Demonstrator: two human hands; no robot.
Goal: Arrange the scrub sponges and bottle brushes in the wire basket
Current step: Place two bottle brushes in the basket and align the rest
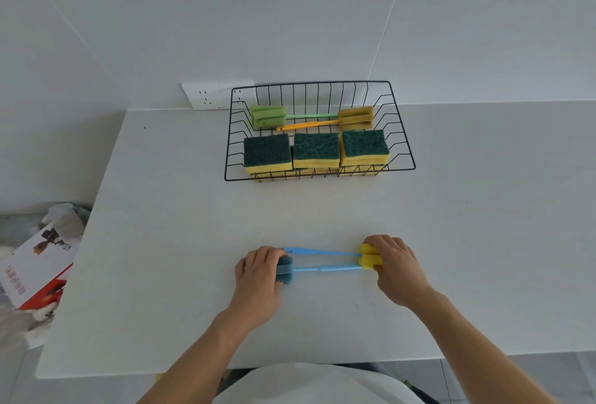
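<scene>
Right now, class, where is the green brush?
In the head view, the green brush lies along the basket's far side, head left, beside the orange brush, behind the sponges.

Surface (161, 242) bare between near hands and wire basket (400, 132); open lane straight ahead. Basket open-topped, access from above. Front row filled by three sponge stacks (316, 149), rising above front rim. Back row holds green brush (269, 116) and tan brush (356, 117), handles overlapping. Narrow gap between rows. Wall just behind basket, blocks rear approach. Surface bare left and right of basket.
</scene>
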